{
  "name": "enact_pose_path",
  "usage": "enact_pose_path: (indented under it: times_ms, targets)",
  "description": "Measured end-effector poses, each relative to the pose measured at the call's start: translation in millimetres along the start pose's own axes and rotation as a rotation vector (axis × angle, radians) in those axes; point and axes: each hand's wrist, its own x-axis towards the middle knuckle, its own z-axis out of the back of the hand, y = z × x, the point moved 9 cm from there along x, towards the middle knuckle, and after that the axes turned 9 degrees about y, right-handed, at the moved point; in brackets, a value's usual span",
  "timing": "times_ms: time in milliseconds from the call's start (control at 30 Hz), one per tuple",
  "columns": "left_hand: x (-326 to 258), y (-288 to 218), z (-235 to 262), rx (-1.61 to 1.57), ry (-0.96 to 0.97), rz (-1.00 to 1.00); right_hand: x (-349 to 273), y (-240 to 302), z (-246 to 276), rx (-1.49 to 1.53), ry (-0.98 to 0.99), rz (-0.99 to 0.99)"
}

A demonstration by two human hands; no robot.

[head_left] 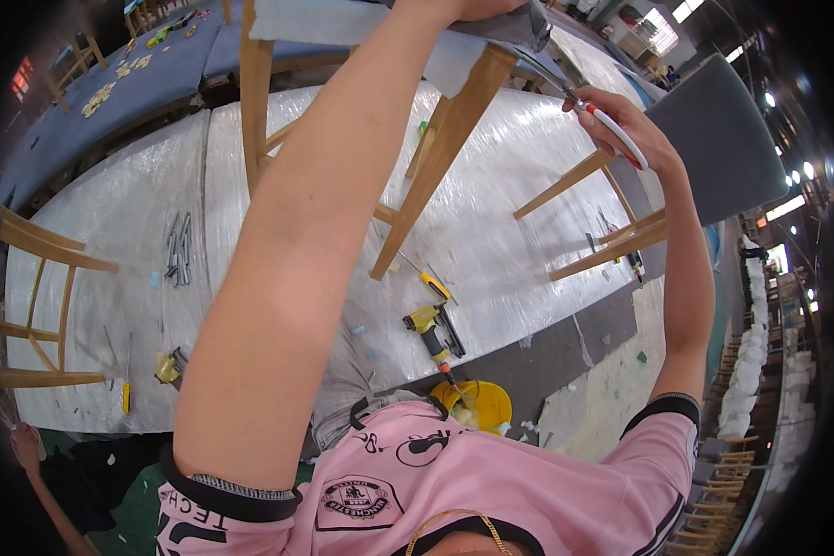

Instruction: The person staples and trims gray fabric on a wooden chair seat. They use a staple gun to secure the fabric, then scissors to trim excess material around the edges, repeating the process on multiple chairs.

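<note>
My right hand [628, 128] is closed around the curved red-and-white handle of a pliers-like hand tool [612, 130]. Its slim metal part points up and left toward the underside edge of a wooden chair [449, 153]. Pale cloth [315, 20] hangs at that chair's seat edge, and its legs stand on the plastic-covered worktop. At the top edge, my left hand [480, 7] is at the seat, its fingers mostly cut off by the frame. Close to it shows a dark metal piece [538, 26] that I cannot make out clearly.
A yellow staple gun [428, 326] and a yellow-handled screwdriver [433, 285] lie on the plastic-wrapped worktop [315, 255]. A yellow bucket [500, 408] stands near my waist. Another chair with a grey pad [725, 139] is at right. Metal strips [178, 248] and another person's hand [26, 447] are left.
</note>
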Motion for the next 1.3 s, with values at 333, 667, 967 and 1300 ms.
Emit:
enact_pose_path:
  times_ms: [333, 667, 967, 1300]
  targets:
    - [1.7, 1.7, -3.7, 0.003, -0.017, 0.002, 8.1, -7.8, 0.4, 0.029, 0.027, -0.037]
    - [2.2, -0.7, -2.7, 0.025, -0.022, -0.012, 16.8, -7.2, 11.4, -0.093, 0.039, -0.040]
    - [6.1, -0.5, -3.5, 0.006, -0.009, -0.003, 29.4, -10.6, 20.9, -0.173, 0.012, 0.002]
    - [6.1, 0.6, -4.7, 0.019, -0.018, 0.004, 30.5, 8.6, 22.9, -0.222, -0.009, 0.035]
